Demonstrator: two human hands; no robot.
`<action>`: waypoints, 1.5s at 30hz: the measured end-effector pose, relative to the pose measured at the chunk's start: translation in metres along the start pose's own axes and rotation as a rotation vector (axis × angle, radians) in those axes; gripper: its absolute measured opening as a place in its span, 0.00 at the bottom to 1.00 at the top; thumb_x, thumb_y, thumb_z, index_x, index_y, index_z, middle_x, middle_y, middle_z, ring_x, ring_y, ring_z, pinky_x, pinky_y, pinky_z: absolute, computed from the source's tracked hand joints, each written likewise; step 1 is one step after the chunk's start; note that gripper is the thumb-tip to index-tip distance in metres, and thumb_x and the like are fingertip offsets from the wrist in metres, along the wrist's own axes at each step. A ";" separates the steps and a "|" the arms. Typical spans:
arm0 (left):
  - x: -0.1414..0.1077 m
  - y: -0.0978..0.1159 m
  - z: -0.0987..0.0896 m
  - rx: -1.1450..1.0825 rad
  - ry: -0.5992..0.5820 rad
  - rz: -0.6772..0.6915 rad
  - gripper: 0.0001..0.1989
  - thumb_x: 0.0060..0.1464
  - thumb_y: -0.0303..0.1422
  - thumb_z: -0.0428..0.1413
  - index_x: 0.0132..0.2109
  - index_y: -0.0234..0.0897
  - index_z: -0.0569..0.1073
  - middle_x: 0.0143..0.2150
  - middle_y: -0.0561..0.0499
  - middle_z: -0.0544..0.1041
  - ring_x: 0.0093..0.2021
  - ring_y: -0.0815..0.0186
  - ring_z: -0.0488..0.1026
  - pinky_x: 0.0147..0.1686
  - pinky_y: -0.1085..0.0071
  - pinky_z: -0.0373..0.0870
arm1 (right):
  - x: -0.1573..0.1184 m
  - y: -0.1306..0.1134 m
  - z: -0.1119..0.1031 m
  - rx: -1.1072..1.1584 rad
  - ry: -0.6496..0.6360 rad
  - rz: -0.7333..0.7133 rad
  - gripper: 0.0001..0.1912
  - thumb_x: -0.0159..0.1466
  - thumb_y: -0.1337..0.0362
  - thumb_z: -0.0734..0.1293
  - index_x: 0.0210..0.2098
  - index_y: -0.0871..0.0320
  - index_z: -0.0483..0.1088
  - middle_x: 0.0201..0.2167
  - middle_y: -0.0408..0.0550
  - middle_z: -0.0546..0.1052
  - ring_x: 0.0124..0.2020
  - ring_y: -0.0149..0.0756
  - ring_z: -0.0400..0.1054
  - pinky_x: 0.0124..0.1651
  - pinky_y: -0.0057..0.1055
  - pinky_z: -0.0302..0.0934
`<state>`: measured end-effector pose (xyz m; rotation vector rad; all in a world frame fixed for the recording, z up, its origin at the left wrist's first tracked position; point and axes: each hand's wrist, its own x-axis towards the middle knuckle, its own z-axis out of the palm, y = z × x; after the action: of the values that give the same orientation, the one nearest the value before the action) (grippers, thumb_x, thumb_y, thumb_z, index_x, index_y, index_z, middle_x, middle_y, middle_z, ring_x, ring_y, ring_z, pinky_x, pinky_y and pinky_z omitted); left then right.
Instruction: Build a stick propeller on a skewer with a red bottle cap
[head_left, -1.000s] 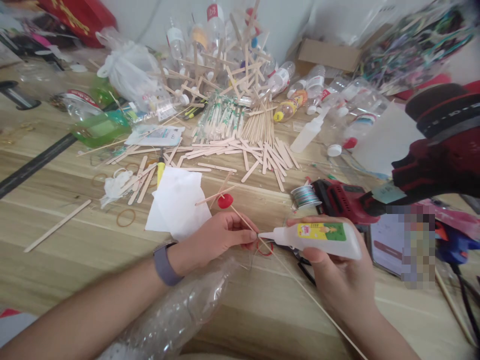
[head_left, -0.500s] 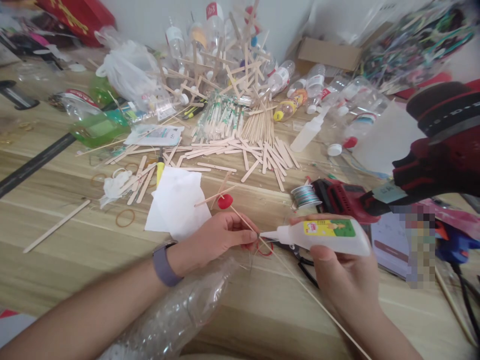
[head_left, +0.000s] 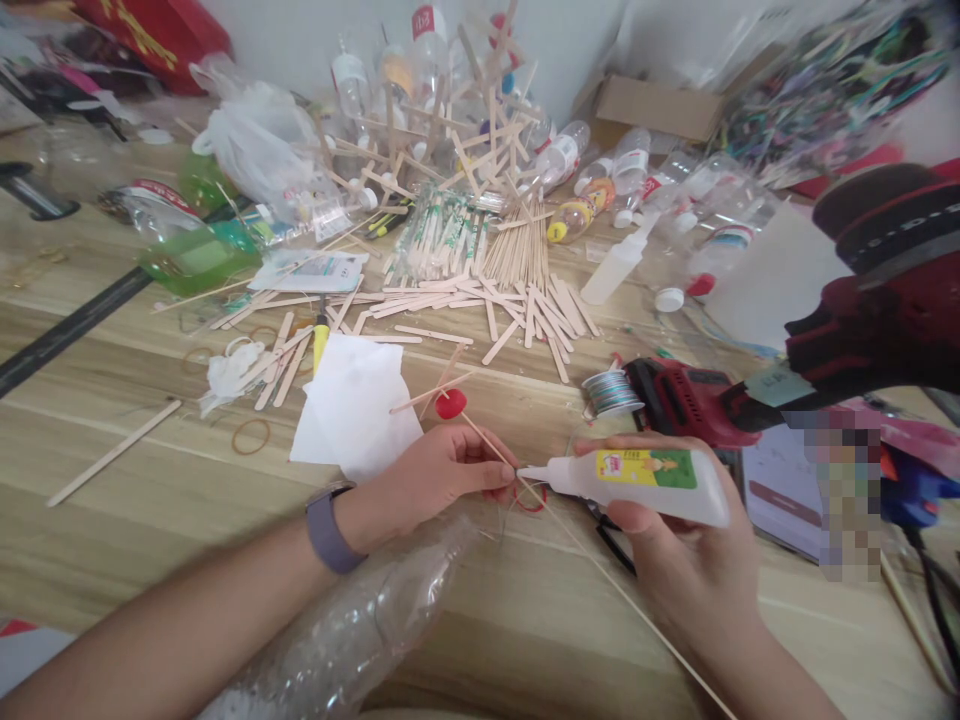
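My left hand (head_left: 472, 465) pinches a long thin wooden skewer (head_left: 600, 562) between thumb and fingers. Near its far end sits a red bottle cap (head_left: 451, 404), with flat craft sticks (head_left: 433, 391) crossing just beyond it. In my right hand (head_left: 682, 540) a clear glue bottle (head_left: 645, 480) with a yellow and green label lies tilted, nearly on its side. Its narrow white nozzle meets the skewer right at my left fingertips; whether glue is flowing I cannot make out. A red ring (head_left: 530, 497) lies just under the nozzle.
White paper (head_left: 360, 405) lies beyond my left hand. A wire spool (head_left: 611, 393) and a red-black power drill (head_left: 697, 400) stand to the right. A clear plastic bottle (head_left: 360, 620) lies in front. Loose craft sticks (head_left: 487, 305), skewers (head_left: 521, 250) and several plastic bottles fill the back.
The glue bottle in my right hand has moved slightly left and tipped a little more, bringing its nozzle closer over the skewer. My left hand has hardly moved.
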<state>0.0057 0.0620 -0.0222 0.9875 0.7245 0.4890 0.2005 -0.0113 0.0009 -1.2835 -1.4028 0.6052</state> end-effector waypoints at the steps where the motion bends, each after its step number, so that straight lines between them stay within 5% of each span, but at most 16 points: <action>1: 0.000 0.000 0.000 0.002 0.000 0.001 0.08 0.48 0.33 0.63 0.31 0.32 0.75 0.26 0.54 0.75 0.28 0.71 0.69 0.33 0.74 0.65 | 0.000 0.000 0.000 -0.001 -0.001 0.004 0.18 0.57 0.49 0.72 0.41 0.52 0.71 0.36 0.49 0.82 0.35 0.43 0.78 0.34 0.36 0.73; 13: 0.000 -0.001 0.000 -0.007 0.003 -0.009 0.06 0.49 0.31 0.62 0.33 0.33 0.75 0.26 0.54 0.75 0.29 0.71 0.70 0.34 0.73 0.65 | 0.002 0.003 -0.006 -0.019 0.070 0.062 0.20 0.58 0.47 0.71 0.42 0.53 0.71 0.37 0.51 0.82 0.36 0.46 0.78 0.36 0.38 0.74; 19: -0.001 -0.001 0.000 -0.014 -0.010 0.006 0.06 0.50 0.31 0.62 0.32 0.32 0.75 0.26 0.55 0.74 0.28 0.72 0.69 0.34 0.74 0.65 | 0.004 0.000 -0.003 0.007 0.017 -0.002 0.20 0.57 0.47 0.71 0.41 0.52 0.70 0.34 0.49 0.83 0.31 0.42 0.79 0.30 0.33 0.74; 45: 0.000 0.001 0.000 0.008 0.000 -0.016 0.10 0.47 0.36 0.64 0.31 0.32 0.75 0.27 0.53 0.75 0.28 0.71 0.69 0.34 0.73 0.64 | 0.000 -0.005 0.000 -0.164 -0.037 -0.166 0.17 0.57 0.50 0.72 0.41 0.51 0.71 0.35 0.48 0.81 0.35 0.44 0.76 0.37 0.38 0.71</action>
<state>0.0055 0.0621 -0.0213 0.9889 0.7342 0.4722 0.1991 -0.0127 0.0055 -1.2729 -1.5982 0.4098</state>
